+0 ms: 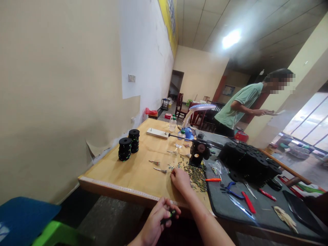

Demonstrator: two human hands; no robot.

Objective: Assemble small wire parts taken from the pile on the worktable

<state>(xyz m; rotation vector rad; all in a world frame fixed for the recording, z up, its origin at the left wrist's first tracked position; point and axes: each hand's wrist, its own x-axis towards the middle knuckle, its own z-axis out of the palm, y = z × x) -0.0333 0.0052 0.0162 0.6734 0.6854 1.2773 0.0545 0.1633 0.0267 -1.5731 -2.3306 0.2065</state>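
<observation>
My left hand (159, 216) is closed around a small black-and-green piece (172, 214) just off the table's front edge. My fingers cover much of that piece. Over the wooden table, my right hand (180, 179) rests with its fingers curled together at the left side of a spread of small dark-and-yellow pieces (196, 176). Whatever its fingertips may hold is hidden. Two thin pieces with feathery ends lie to its left, the nearer feathery piece (160, 170) close to the knuckles. Behind the small pieces stands a black clamp-like device (199, 152) with a long rod.
Two black spools (125, 149) stand at the left, and many more black spools (248, 159) at the right. A grey mat (225, 208) bears blue-handled pliers (233, 190), tweezers (241, 205) and a red-handled tool (248, 202). A lamp (201, 107) and bottles stand behind. Another person (241, 102) is beyond.
</observation>
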